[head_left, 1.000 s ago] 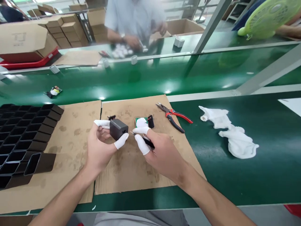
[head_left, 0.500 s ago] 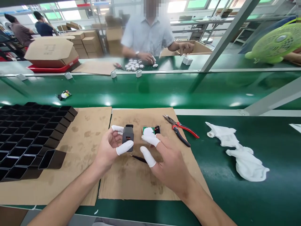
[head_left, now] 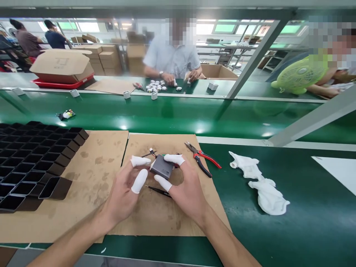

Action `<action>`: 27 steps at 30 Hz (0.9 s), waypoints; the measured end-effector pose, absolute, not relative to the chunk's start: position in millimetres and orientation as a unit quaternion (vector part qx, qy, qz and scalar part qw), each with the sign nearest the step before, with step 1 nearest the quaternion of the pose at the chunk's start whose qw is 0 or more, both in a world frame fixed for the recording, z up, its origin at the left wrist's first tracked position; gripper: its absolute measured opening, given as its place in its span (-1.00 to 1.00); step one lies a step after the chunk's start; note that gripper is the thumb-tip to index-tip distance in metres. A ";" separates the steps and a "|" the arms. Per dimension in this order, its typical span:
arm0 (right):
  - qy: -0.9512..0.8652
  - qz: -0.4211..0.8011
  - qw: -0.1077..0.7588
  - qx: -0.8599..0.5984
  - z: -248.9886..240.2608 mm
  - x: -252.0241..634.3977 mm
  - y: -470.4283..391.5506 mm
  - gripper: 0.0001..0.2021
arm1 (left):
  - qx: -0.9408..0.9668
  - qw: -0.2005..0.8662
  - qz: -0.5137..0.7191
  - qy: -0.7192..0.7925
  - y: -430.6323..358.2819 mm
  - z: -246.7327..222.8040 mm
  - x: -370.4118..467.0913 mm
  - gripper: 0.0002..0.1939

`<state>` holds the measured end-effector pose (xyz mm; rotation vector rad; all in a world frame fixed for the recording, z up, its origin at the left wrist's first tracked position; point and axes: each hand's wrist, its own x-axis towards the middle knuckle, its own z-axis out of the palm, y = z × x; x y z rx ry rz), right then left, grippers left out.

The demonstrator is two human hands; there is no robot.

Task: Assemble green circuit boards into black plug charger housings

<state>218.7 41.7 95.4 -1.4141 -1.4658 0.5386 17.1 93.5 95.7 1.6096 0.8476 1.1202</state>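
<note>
My right hand (head_left: 189, 185), with white finger cots on thumb and forefinger, grips a dark grey charger housing (head_left: 162, 167) between them. Just left of it, my left hand (head_left: 122, 193) has its thumb and forefinger apart, also in white cots; the fingertips are close to the housing's left end and hold nothing I can see. Behind the housing a small connector with thin leads (head_left: 151, 151) shows. A bit of green circuit board is mostly hidden behind the right fingers. Black tweezers (head_left: 158, 191) lie on the cardboard (head_left: 155, 218) below the housing.
Red-and-black pliers (head_left: 201, 157) lie right of my hands. Crumpled white gloves (head_left: 267, 189) rest on the green table. Rows of black open sleeves (head_left: 36, 159) fill the left. Across the green belt (head_left: 167, 115), a co-worker (head_left: 172, 55) handles small white parts.
The dark housing has passed from my left hand to my right and is turned with its broad face up. My left fingers have come apart. The view has shifted slightly.
</note>
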 end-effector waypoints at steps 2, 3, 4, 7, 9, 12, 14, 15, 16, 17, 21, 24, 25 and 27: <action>-0.540 0.316 0.567 -0.537 97.9 218.3 41.1 -0.52 | 0.647 0.415 0.536 0.348 83.8 92.6 13.8 -0.86; -0.520 0.358 0.592 -0.502 98.5 217.4 41.0 -0.49 | 0.635 0.399 0.559 0.353 79.1 91.4 12.9 -0.89; -0.510 0.391 0.607 -0.468 98.7 216.1 41.0 -0.48 | 0.627 0.404 0.560 0.360 74.9 90.8 12.6 -0.85; -0.528 0.429 0.608 -0.410 97.2 210.5 41.9 -0.51 | 0.618 0.488 0.498 0.362 69.7 92.0 16.4 -0.56; -0.550 0.416 0.594 -0.415 94.1 207.1 42.8 -0.55 | 0.611 0.530 0.480 0.338 74.2 92.4 21.7 -0.49; -0.572 0.363 0.582 -0.450 85.7 205.9 44.0 -0.61 | 0.610 0.527 0.496 0.322 89.1 87.7 29.4 -0.62; -0.581 0.314 0.577 -0.481 79.0 207.5 44.7 -0.61 | 0.614 0.507 0.505 0.333 99.4 82.4 31.6 -0.70; -0.587 0.290 0.573 -0.493 75.9 208.6 45.0 -0.60 | 0.619 0.497 0.507 0.337 103.5 80.0 31.6 -0.72; -0.595 0.270 0.568 -0.502 73.2 209.6 45.3 -0.59 | 0.625 0.489 0.505 0.339 106.6 78.1 30.9 -0.72; -0.603 0.251 0.562 -0.507 71.0 210.4 45.6 -0.57 | 0.633 0.483 0.502 0.338 108.5 76.9 29.7 -0.72; -0.640 0.190 0.541 -0.512 67.2 209.4 46.0 -0.57 | 0.671 0.449 0.487 0.334 107.6 75.5 24.4 -0.67; -0.659 0.161 0.526 -0.514 67.3 204.8 46.9 -0.58 | 0.681 0.428 0.483 0.345 104.9 72.9 23.8 -0.58; -0.665 0.155 0.520 -0.514 67.3 202.9 47.4 -0.58 | 0.681 0.424 0.482 0.353 104.6 71.5 24.1 -0.56; -0.675 0.146 0.509 -0.513 67.2 199.2 48.8 -0.58 | 0.678 0.419 0.477 0.371 105.4 68.5 24.9 -0.54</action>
